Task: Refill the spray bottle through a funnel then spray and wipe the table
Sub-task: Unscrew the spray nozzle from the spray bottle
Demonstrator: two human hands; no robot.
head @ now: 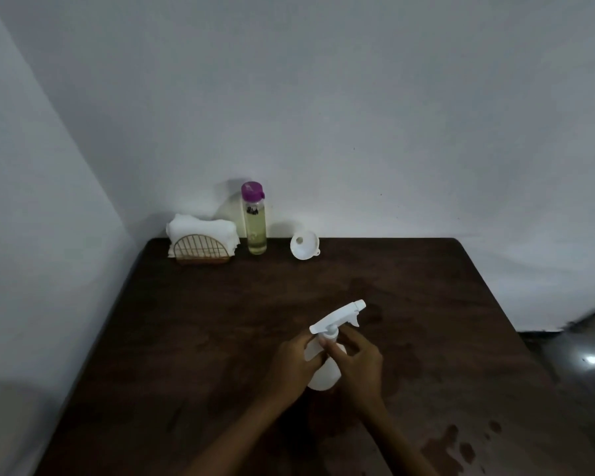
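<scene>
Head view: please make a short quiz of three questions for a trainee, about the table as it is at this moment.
1. True or false: the funnel sits in the neck of the spray bottle.
2. What colour is the cap of the refill bottle? A green, B purple, C red.
3. Which hand pinches the collar under the trigger head, the left hand or the right hand?

Key
1. False: it lies on its side at the far edge of the table.
2. B.
3. The right hand; the left hand holds the body.
</scene>
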